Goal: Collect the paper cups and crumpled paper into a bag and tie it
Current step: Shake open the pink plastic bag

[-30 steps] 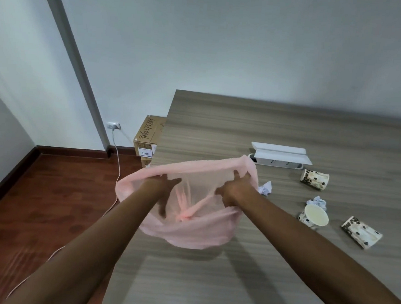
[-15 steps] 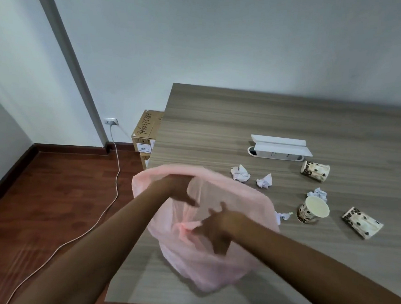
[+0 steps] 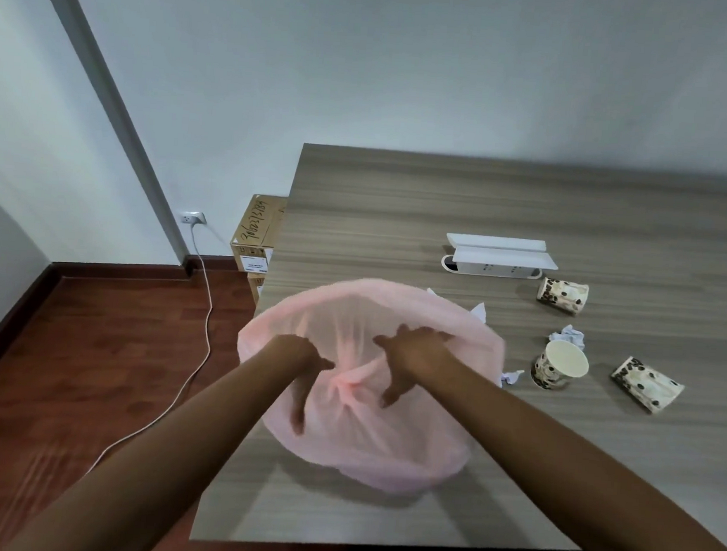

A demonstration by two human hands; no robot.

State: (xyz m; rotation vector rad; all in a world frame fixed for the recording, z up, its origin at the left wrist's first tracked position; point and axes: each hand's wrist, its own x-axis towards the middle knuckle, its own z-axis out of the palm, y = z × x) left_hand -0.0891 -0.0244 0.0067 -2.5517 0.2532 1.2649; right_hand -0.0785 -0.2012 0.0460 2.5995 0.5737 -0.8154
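Note:
A thin pink plastic bag (image 3: 384, 449) sits billowed open at the table's near left edge. Both my hands are inside its mouth. My left hand (image 3: 299, 369) points its fingers down against the bag's inner wall, and my right hand (image 3: 411, 360) spreads its fingers over the gathered bottom. To the right, one patterned paper cup (image 3: 559, 368) stands upright; two others, the far cup (image 3: 562, 294) and the right cup (image 3: 646, 383), lie on their sides. Crumpled paper (image 3: 572, 335) lies between the cups, one piece (image 3: 511, 377) is at the bag's right rim, and another (image 3: 479, 312) peeks from behind the bag.
A white power strip box (image 3: 498, 256) lies behind the cups on the wooden table (image 3: 445, 195). Left of the table, cardboard boxes (image 3: 257, 233) are stacked on the wooden floor, and a white cable (image 3: 203, 328) runs from a wall outlet (image 3: 193, 218).
The bag has gone from held up by its rim to spread wide on the table. Both hands have moved down inside it, and it now hides paper pieces behind it.

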